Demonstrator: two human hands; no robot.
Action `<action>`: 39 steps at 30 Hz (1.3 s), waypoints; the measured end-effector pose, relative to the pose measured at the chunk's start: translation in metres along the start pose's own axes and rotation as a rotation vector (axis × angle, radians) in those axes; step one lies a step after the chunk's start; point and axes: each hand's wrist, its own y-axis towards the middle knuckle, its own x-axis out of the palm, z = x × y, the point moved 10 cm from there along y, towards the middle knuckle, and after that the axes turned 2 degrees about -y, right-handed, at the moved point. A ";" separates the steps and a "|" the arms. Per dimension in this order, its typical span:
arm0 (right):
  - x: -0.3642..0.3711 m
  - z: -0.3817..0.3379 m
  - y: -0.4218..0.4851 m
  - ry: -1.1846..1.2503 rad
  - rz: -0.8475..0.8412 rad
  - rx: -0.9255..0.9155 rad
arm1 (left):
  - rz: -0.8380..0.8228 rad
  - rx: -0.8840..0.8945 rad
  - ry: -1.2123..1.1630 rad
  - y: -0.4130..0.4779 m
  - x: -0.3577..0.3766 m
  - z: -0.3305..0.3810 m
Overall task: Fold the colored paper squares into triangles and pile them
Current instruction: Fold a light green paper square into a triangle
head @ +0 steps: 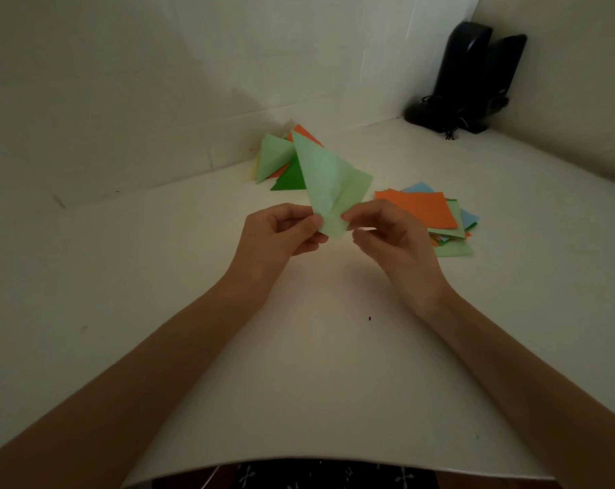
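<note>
Two bare forearms cross the smooth white table (334, 365). The left hand (281, 231) and right hand (387, 231) both pinch the lower corner of one thin light green paper (330, 178), half-folded and raised off the table. Beyond the fingertips is one pile of creased triangles (274, 157). Right of them is one stack of flat squares (422, 210), orange on top.
</note>
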 end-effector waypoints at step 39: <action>-0.008 0.019 -0.005 0.061 0.221 0.222 | -0.030 -0.216 -0.256 -0.007 0.012 -0.021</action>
